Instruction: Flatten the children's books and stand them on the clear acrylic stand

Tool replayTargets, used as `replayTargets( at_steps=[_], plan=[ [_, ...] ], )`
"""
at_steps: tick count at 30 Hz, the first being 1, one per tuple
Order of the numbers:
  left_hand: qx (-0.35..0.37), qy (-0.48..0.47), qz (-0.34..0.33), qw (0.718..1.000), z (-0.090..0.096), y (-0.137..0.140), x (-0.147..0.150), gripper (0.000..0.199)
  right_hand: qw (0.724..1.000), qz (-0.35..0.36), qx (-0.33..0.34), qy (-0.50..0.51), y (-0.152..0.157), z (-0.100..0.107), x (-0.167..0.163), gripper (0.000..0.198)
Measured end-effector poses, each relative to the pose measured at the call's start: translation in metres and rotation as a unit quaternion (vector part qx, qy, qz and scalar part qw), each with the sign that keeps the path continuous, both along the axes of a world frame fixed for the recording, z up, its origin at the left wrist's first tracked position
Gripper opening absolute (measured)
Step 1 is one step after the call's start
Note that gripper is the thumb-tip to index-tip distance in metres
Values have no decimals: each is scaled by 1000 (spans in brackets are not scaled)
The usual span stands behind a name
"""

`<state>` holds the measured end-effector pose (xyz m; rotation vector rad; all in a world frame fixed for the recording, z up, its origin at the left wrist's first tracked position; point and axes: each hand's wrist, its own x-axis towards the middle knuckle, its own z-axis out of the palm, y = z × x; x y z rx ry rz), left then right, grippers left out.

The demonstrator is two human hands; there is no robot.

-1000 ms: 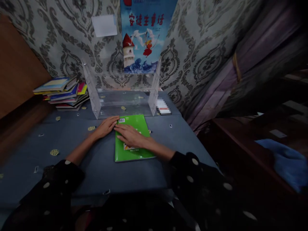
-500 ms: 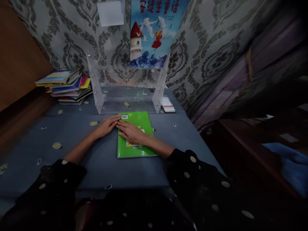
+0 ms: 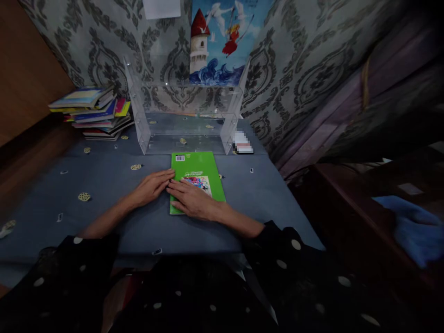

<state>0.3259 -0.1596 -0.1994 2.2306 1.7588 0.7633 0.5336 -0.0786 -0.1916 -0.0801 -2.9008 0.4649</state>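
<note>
A green book (image 3: 197, 162) with a barcode and a colourful picture on its cover lies flat on the blue-grey tablecloth (image 3: 138, 236). My right hand (image 3: 194, 199) rests palm down across the lower left part of the cover, its fingers stretched toward the left edge. At that edge, my left hand (image 3: 152, 187) lies on the cloth with its fingertips against the book's side, fingers straight. The fingertips of both hands nearly meet there. Part of the picture and the lower right of the cover are hidden under my right hand and forearm.
Behind the book stands a clear acrylic rack (image 3: 183, 134). A stack of books (image 3: 97, 113) sits at the back left, and a small blurred-out item (image 3: 243, 142) lies right of the rack. A picture poster (image 3: 222, 46) is against the patterned wall. Blue cloth (image 3: 412, 226) lies at the right.
Both hands have slid toward me along the book's left edge, uncovering more of the picture. The view has tilted down slightly; the book lies in the same place before the rack.
</note>
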Motion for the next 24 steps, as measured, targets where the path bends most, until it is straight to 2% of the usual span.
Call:
replayTargets(
  at_steps=[12, 18, 24],
  plan=[
    [49, 22, -31, 998, -1, -61, 29, 41, 1000, 10, -14, 3, -51, 2, 38, 51],
    [89, 38, -41, 994, -5, -86, 40, 51, 1000, 21, -15, -1, -65, -3, 54, 54],
    [104, 84, -42, 990, -6, -97, 48, 59, 1000, 1, -24, 0, -66, -7, 72, 52]
  ],
)
